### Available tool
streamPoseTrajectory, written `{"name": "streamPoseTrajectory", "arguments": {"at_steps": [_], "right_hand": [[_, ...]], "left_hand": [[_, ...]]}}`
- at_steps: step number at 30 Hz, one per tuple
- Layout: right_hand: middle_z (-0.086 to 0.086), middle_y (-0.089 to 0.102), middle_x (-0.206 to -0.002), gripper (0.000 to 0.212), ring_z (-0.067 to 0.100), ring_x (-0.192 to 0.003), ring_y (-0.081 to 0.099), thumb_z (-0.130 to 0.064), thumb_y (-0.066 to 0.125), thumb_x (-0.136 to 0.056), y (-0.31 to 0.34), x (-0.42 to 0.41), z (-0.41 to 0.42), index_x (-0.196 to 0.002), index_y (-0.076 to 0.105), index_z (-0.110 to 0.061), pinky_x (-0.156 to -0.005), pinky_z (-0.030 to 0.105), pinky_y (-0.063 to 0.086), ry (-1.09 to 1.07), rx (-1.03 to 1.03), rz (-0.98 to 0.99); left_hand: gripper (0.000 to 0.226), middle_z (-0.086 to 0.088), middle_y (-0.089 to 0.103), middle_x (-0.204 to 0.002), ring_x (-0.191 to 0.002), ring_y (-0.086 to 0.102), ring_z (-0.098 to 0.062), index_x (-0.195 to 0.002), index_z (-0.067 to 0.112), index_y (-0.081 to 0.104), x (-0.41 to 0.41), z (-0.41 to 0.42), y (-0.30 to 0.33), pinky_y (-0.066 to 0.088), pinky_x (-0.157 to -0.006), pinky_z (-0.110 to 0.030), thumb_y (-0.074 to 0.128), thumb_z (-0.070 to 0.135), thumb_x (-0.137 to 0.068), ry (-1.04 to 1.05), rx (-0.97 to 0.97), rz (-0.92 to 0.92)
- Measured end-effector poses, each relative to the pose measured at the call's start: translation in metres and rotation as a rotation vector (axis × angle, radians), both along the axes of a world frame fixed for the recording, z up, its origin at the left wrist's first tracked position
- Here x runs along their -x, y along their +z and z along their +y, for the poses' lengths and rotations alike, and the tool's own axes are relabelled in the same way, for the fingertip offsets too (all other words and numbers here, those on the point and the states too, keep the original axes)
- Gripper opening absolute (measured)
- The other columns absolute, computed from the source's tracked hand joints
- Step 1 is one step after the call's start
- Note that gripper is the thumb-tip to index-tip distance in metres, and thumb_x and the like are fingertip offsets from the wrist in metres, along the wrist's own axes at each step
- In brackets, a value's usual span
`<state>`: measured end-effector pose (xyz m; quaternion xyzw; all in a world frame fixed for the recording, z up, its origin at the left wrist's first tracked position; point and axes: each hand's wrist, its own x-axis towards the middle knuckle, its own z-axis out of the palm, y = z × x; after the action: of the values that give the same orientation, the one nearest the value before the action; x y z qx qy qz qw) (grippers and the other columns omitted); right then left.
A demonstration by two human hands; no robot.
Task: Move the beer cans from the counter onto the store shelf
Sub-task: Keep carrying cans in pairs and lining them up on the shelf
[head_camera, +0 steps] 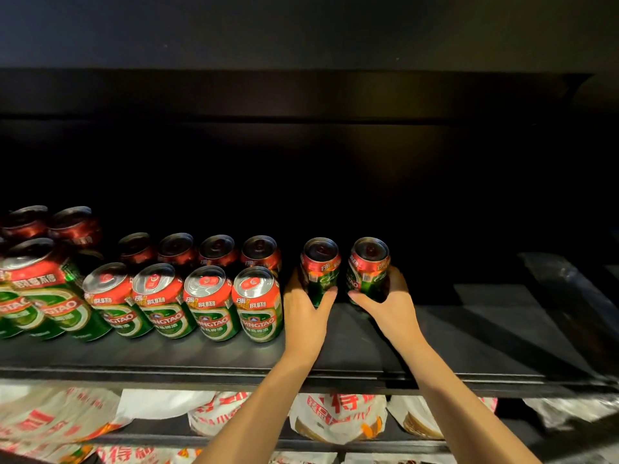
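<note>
Two green-and-red beer cans stand upright deep on the dark store shelf (469,333). My left hand (306,309) wraps the left can (321,267), and my right hand (390,304) wraps the right can (367,266). Both cans sit level with the back row. To their left, several matching cans (256,304) stand in two rows on the same shelf, front row brightly lit, back row in shadow. The counter is out of view.
The shelf to the right of my hands is bare dark board, with a shiny plastic wrap (566,279) at the far right. A lower shelf holds white and red snack bags (335,416). Another dark shelf board (301,95) hangs overhead.
</note>
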<state>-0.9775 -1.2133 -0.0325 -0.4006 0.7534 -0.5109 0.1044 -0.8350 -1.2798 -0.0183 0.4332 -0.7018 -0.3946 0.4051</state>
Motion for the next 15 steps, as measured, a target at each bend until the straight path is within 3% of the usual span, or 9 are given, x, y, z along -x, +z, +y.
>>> {"name": "streamPoseTrajectory", "arguments": {"at_steps": [2,5,8,10,15], "right_hand": [[0.009,0.061,-0.118,0.072,0.020,-0.108,0.059,-0.027,0.082,-0.070,0.001,-0.001,0.000,-0.130,0.044,-0.010,-0.082,0.021,0.043,-0.009,0.000,0.009],[0.002,0.063,-0.110,0.068,0.014,-0.102,0.059,-0.023,0.079,-0.073,0.002,-0.003,0.001,-0.130,0.043,-0.012,-0.074,0.007,0.040,0.007,-0.010,0.000],[-0.005,0.059,-0.106,0.061,0.011,-0.100,0.058,-0.020,0.076,-0.077,0.001,-0.003,0.000,-0.128,0.043,-0.016,-0.071,0.000,0.039,0.034,-0.014,-0.023],[-0.004,0.060,-0.105,0.062,0.012,-0.099,0.059,-0.022,0.076,-0.077,0.000,-0.003,0.000,-0.128,0.042,-0.014,-0.071,0.001,0.040,0.045,-0.026,-0.028],[0.008,0.056,-0.121,0.076,0.019,-0.107,0.057,-0.032,0.082,-0.068,-0.001,-0.001,-0.002,-0.130,0.042,-0.010,-0.082,0.021,0.044,0.019,-0.033,0.002]], "left_hand": [[0.045,-0.001,0.057,-0.091,-0.088,0.055,-0.019,-0.105,0.016,0.051,0.001,-0.001,-0.003,0.048,-0.079,-0.035,0.059,0.052,-0.079,0.002,0.003,-0.025],[0.025,0.001,0.044,-0.080,-0.081,0.049,-0.023,-0.088,0.013,0.046,0.002,0.002,0.000,0.046,-0.077,-0.039,0.059,0.034,-0.087,-0.009,-0.068,-0.027],[0.008,-0.012,0.054,-0.084,-0.080,0.053,-0.025,-0.088,0.020,0.049,0.001,0.003,-0.001,0.048,-0.076,-0.046,0.056,0.023,-0.090,-0.056,-0.072,0.047],[0.014,-0.007,0.057,-0.090,-0.085,0.056,-0.019,-0.094,0.032,0.047,0.001,0.002,-0.003,0.049,-0.080,-0.040,0.059,0.027,-0.089,-0.061,-0.042,0.053],[0.053,-0.002,0.058,-0.101,-0.098,0.054,-0.019,-0.116,0.018,0.048,0.002,-0.004,-0.011,0.048,-0.086,-0.038,0.060,0.053,-0.078,-0.033,-0.029,0.006]]}}
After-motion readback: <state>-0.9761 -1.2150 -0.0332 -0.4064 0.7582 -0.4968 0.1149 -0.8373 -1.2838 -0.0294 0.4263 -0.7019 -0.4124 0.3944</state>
